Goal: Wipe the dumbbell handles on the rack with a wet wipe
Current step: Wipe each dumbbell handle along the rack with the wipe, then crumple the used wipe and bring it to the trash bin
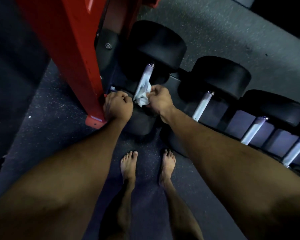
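Your right hand (158, 98) pinches the crumpled white wet wipe (144, 94) against the leftmost dumbbell's grey metal handle (144, 78), left hand (118, 105) fisted beside it apparently empty, so wrap fully and stroke upward.

Dim, bluish light. The corners at 10 and 1 o'clock sink into black. Faint sheen on the red post (66, 49) and the metal handles (202, 105). Soft overall; forearms at 6 o'clock are blurred and stretched by wide-angle distortion.

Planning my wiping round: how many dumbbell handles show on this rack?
4: first handle under the wet wipe, second handle, third handle, fourth handle at right edge. More may lie beyond.
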Motion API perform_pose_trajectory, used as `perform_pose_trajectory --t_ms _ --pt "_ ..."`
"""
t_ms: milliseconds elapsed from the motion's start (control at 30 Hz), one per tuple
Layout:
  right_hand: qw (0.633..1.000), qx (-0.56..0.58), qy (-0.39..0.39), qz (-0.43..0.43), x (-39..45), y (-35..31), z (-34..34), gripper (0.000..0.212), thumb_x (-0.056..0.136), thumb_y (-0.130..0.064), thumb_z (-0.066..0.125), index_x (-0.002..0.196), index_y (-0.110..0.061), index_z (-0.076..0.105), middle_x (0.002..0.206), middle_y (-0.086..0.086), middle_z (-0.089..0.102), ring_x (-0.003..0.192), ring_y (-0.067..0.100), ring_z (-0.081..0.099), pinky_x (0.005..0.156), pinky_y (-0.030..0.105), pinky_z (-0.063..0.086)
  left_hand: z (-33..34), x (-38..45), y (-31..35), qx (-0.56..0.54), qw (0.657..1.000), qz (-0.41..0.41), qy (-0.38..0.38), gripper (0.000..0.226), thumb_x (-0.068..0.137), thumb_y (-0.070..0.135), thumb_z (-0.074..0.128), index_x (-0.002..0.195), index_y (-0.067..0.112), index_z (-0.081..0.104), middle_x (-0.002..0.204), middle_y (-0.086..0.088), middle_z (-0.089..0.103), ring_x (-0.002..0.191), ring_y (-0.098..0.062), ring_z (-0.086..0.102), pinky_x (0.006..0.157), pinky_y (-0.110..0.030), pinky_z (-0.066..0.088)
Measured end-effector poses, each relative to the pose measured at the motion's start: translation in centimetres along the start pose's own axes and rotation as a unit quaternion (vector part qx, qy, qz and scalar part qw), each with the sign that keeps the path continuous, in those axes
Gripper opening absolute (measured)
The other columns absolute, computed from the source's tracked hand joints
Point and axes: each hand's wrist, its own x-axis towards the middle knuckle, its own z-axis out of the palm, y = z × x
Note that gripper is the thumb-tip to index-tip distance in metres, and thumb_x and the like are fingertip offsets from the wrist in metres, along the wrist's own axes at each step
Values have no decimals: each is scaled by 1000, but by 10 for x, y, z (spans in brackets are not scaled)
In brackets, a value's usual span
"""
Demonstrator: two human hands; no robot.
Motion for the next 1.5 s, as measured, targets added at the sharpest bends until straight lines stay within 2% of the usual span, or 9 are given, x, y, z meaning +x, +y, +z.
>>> perform_pose_trajectory --t_ms 167,333,400,533,667,833,1033,1333,1500 --pt "989 140 -30 -39 -33 -26 -17 18 95 3 48 92 -12 58 79 7 64 64 18 63 48 26 52 -30 -6 34 -86 988 -43 -119 54 105 43 28 127 12 65 133 -23 58 126 -38 49 104 -38 36" --pt "983 162 -25 -79 -60 -46 -41 24 89 9 46 89 -8 62 79 11 66 73 24 63 68 39 54 -55 -34 76 -212 964 20 -161 64 83 69 45 96 14 75 94 -12 75 94 -34 68 86 -44 54" --pt "979 187 -17 -84 -75 -63 -58 25 93 8 41 86 -6 61 75 10 62 68 19 59 63 33 49 -68 -39 89 -239 958 37 -153 58 68 63 59 84 8 71 81 -15 73 78 -35 69 72 -48 56" --pt "953 282 -47 -103 -106 -98 -89 17 101 -17 53 90 -5 58 78 11 60 66 17 59 67 33 50 -109 -52 128 -274 944 62 -175 16 86 24 73 74 14 68 76 -11 71 68 -20 64 55 -27 49" --pt "972 174 -25 -156 -142 -143 -125 13 90 -10 71 87 -12 59 73 6 64 54 10 58 53 26 51 -164 -56 169 -283 936 113 -174 16 85 25 76 76 13 69 82 -17 74 69 -20 66 60 -35 55" --pt "974 77 19 -213 -185 -205 -158 15 86 6 64 88 -8 60 69 6 61 49 9 55 44 23 47 -228 -67 215 -272 932 186 -154 16 73 30 78 70 16 69 75 -10 72 67 -18 59 64 -37 49" --pt "954 1 52 -296 -260 -297 -205 21 79 7 54 80 -11 66 72 4 66 62 13 60 58 31 52 -326 -99 290 -249 922 283 -93 12 69 33 70 69 22 67 68 4 68 62 -9 54 64 -30 43" --pt "908 -44 87 -407 -350 -393 -256 26 81 -34 77 94 -13 66 84 9 70 73 15 63 67 39 56 -450 -138 374 -210 894 392 -51 17 71 45 69 76 29 68 73 1 71 67 -18 61 69 -45 55" --pt "879 -75 142 -448 -384 -426 -267 14 80 -17 75 91 -11 68 88 10 73 72 10 60 75 43 55 -496 -168 391 -205 873 441 -40 15 82 29 71 80 15 67 66 4 63 59 -10 54 63 -33 46"
